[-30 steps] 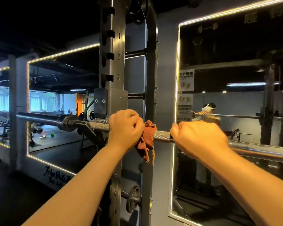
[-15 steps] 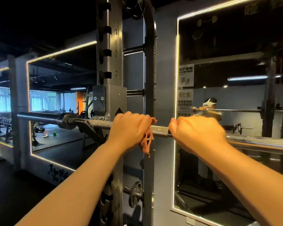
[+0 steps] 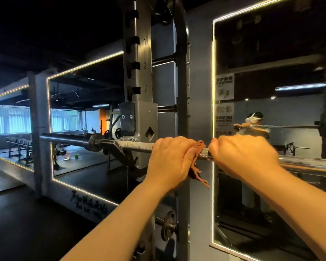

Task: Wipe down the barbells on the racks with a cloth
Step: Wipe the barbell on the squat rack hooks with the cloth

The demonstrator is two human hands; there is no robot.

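A steel barbell (image 3: 135,145) lies across the hook of a grey rack upright (image 3: 139,76), its sleeve pointing left. My left hand (image 3: 171,161) grips the knurled bar just right of the upright, with a rust-orange cloth (image 3: 197,166) wrapped under its fingers; a frayed end hangs below the bar. Close beside it on the right, my right hand (image 3: 243,157) holds the bare bar, fingers curled over the top. Only a short piece of bar shows between the two hands.
Lit-edged wall mirrors (image 3: 271,53) stand behind the rack and reflect a person with the bar. A small weight plate (image 3: 168,226) hangs on a peg low on the upright. Benches and racks (image 3: 19,149) show at the far left over dark floor.
My left hand with the cloth has slid right along the bar, closing the gap to my right hand. The view has also shifted a little.
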